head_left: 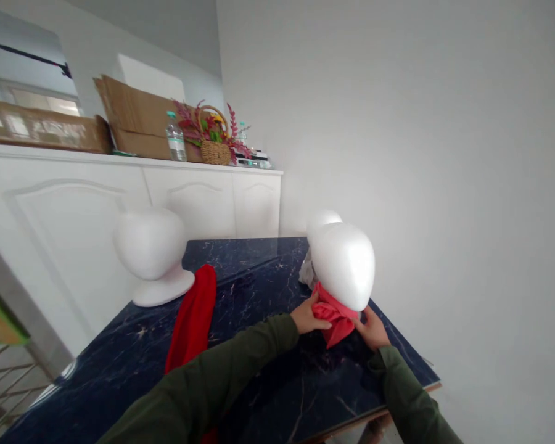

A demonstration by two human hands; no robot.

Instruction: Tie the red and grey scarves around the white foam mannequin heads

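At the near right of the dark blue marbled table (pixel 259 277), a coral-red soft cloth (pixel 335 320) was wrapped about the neck of a white egg-shaped foam head (pixel 345 265). The left hand (pixel 308 316) was pinched on its left end. The right hand (pixel 374 328) was laid at the other end, and its grip could not be told. The cloth was judged light and limp, best held by the ends. Its long axis ran from hand to hand, with one corner pointed toward the person.
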